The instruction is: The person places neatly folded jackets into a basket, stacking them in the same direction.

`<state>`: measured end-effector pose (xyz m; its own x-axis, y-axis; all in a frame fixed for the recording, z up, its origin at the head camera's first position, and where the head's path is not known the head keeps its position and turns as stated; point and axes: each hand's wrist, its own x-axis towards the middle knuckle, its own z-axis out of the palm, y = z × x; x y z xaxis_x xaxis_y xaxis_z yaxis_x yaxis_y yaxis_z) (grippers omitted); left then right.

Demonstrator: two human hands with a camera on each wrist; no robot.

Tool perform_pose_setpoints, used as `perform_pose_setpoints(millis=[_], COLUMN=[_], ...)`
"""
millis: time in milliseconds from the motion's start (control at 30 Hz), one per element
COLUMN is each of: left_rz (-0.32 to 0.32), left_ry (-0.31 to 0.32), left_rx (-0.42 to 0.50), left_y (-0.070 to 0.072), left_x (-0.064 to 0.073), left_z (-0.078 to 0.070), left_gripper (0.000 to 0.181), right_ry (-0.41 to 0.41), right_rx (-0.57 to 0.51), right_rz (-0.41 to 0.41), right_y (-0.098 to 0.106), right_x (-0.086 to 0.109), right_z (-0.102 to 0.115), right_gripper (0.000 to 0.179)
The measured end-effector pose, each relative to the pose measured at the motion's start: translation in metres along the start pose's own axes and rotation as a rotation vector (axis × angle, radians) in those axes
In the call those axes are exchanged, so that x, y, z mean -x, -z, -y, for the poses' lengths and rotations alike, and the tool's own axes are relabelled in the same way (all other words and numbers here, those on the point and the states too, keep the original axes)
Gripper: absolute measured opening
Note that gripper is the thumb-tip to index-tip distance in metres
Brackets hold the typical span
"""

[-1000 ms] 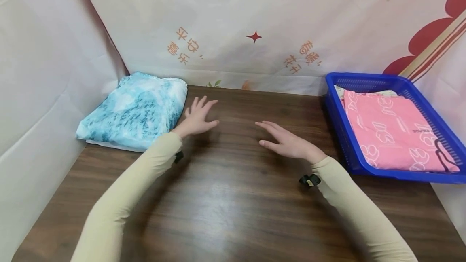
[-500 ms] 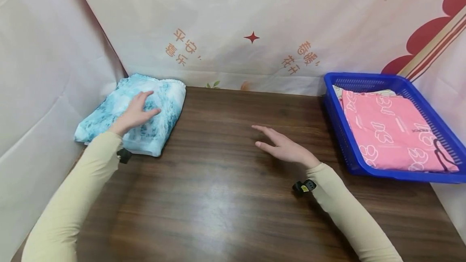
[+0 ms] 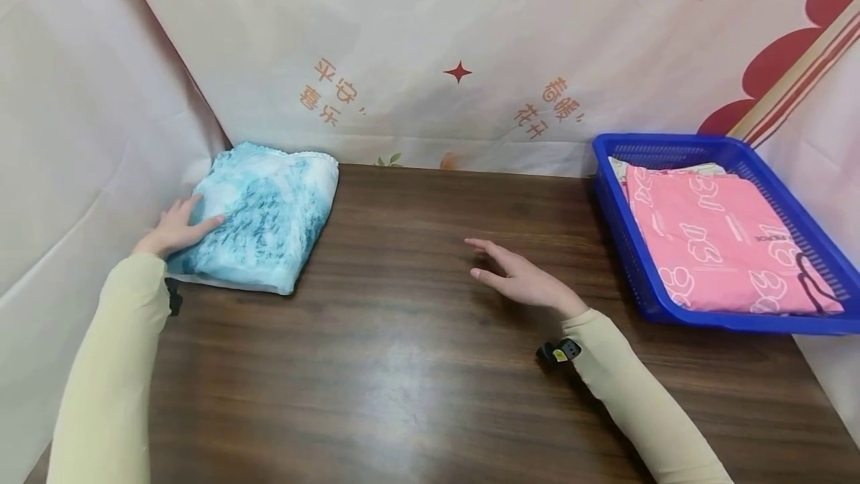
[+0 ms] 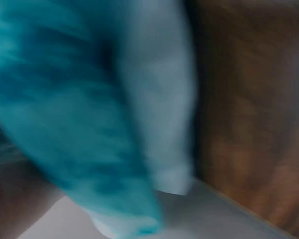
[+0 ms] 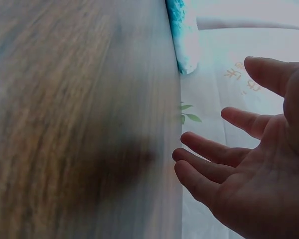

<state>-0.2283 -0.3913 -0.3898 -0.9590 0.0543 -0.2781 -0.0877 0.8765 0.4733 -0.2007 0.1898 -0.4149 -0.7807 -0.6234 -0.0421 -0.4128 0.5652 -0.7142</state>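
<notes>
A folded blue-and-white cloth [image 3: 262, 208] lies at the back left, its patterned top puffed up. My left hand [image 3: 176, 230] is at its left edge, thumb and fingers extended and overlapping the cloth's side in the head view. The left wrist view is blurred and filled by the blue cloth [image 4: 74, 114], with a dark part of the hand at the lower left. My right hand [image 3: 520, 275] hovers over the middle right of the table, holding nothing. In the right wrist view the right hand's fingers [image 5: 209, 149] are spread and slightly bent.
To the right stands a blue plastic basket [image 3: 621, 260] holding a folded pink cloth [image 3: 725, 237] with white patterns and a pale cloth beneath. The dark wooden table [image 3: 403, 260] is bounded by a printed white curtain [image 3: 403, 28] behind and plain fabric on the left.
My left hand has swept left from the table's middle, across the blue-and-white cloth, to its left edge. My right hand has stayed almost in place. The head view has shifted slightly.
</notes>
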Motion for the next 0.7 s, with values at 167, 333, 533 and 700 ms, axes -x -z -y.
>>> perform_pose_setpoints(millis=[167,333,533,700], left_rz=[0.098,0.087,0.142,0.179], left_ry=[0.032,0.042,0.025,0.003], left_rx=[0.138,0.266,0.548,0.651], left_y=[-0.011,-0.014,-0.017,-0.028], left_x=[0.006,0.008,0.010,0.008], left_z=[0.014,0.013,0.006,-0.002], left_gripper=[0.092,0.091,0.073,0.056], right_ry=[-0.009,-0.017,-0.021,-0.023], right_rx=[-0.042,-0.082,-0.097,-0.099], right_rz=[-0.003,-0.002,0.005,0.004], right_y=[-0.002,-0.004,-0.006,-0.007], right_x=[0.000,-0.001,-0.004,-0.007], right_z=[-0.002,-0.004,-0.003,-0.001], right_gripper=[0.060,0.058,0.057,0.056])
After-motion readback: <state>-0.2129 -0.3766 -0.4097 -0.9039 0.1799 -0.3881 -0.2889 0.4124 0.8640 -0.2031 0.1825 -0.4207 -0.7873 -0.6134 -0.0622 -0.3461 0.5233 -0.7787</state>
